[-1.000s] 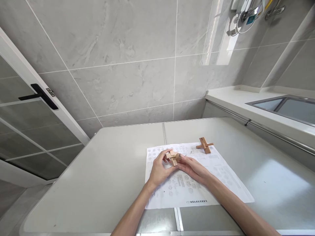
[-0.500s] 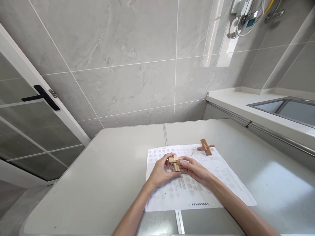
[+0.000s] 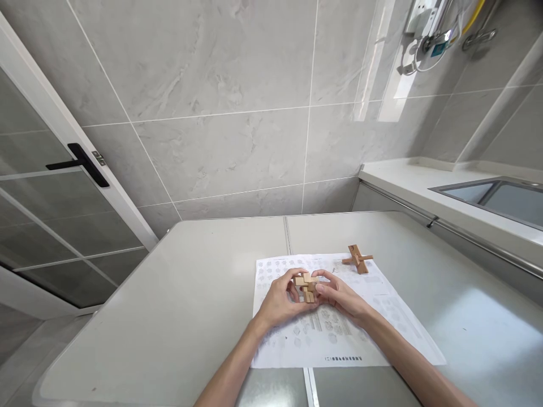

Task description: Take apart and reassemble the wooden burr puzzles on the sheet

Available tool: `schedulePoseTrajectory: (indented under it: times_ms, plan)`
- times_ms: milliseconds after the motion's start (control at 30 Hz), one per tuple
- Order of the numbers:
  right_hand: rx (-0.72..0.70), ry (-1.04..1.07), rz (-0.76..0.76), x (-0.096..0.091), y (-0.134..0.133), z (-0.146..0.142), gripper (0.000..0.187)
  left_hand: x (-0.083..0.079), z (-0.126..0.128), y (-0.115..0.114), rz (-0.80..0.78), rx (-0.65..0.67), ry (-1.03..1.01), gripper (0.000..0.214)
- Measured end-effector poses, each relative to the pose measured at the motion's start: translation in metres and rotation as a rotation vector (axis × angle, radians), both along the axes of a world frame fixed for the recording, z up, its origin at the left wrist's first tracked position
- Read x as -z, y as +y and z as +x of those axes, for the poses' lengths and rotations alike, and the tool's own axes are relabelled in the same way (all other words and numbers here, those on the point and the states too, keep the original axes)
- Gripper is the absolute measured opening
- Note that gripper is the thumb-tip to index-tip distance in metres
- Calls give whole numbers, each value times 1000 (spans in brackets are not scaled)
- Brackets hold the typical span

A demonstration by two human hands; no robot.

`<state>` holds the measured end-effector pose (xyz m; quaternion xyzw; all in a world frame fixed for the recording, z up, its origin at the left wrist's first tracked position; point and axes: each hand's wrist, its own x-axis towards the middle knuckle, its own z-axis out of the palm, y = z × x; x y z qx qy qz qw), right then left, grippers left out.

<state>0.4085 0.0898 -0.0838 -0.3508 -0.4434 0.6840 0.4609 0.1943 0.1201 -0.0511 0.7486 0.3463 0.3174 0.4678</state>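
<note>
Between my two hands is a light wooden interlocking puzzle (image 3: 307,285) made of several notched blocks. My left hand (image 3: 280,299) grips it from the left, thumb below and fingers over the top. From the right, my right hand (image 3: 337,294) pinches its side between thumb and fingers. The puzzle is held above a white printed sheet (image 3: 360,347) covered in small diagrams. A darker brown wooden cross-shaped puzzle (image 3: 357,259) lies at the sheet's far right edge, apart from both hands.
The sheet rests on a pale table (image 3: 169,316) with a seam down its middle. A tiled wall stands behind. To the right is a white counter with a sink (image 3: 494,192) and a metal rail (image 3: 399,200). A glazed door (image 3: 80,220) is at left.
The whole view has shifted slightly, so everything sits a little lower and further right. Both hands still hold the puzzle, and its blocks face the camera a bit more squarely.
</note>
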Motion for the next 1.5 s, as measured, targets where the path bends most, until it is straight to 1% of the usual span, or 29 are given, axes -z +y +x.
schedulePoseTrajectory:
  times_ms: [100, 233, 300, 367, 500, 633, 700, 767, 933, 1033, 1133, 1233, 1300, 1367, 1500]
  plan:
    - [-8, -4, -3, 0, -1, -1, 46, 3, 0, -1, 24, -12, 19, 65]
    - [-18, -40, 2, -6, -3, -5, 51, 5, 2, -4, 75, -42, 38, 60]
    - [-7, -56, 33, -9, -4, -7, 54, 5, 2, -5, 71, -53, 17, 59]
    - [19, -84, 80, -9, -4, -9, 53, 3, 3, -5, 35, -55, -21, 60]
    - [120, -236, 193, -3, -2, -11, 45, 1, 3, -4, -59, -58, -92, 66]
    - [297, -503, 346, 4, 0, -10, 40, 4, 4, -3, -119, -51, -109, 69]
    - [352, -598, 419, 4, 0, -10, 36, 7, 4, -3, -132, -65, -106, 70]
    - [364, -620, 462, 4, -1, -10, 36, 8, 5, -3, -121, -80, -95, 71]
    - [325, -627, 468, 4, 0, -11, 36, 9, 5, -2, -79, -73, -75, 71]
    - [320, -645, 471, 4, 0, -11, 40, 7, 3, -1, -1, -61, -57, 65]
    - [313, -617, 440, 3, 0, -12, 48, 5, 1, -2, 112, -46, -36, 54]
    - [242, -503, 321, 2, 0, -14, 53, 4, 1, -3, 158, -28, -19, 54]
    - [183, -360, 189, 4, 0, -16, 55, 5, 2, -4, 124, -22, -8, 60]
    - [151, -185, 51, 6, 1, -18, 55, 9, 3, -4, 83, -42, -5, 67]
    - [87, 121, -176, 8, 4, -17, 46, 21, 5, -1, 92, -163, 4, 72]
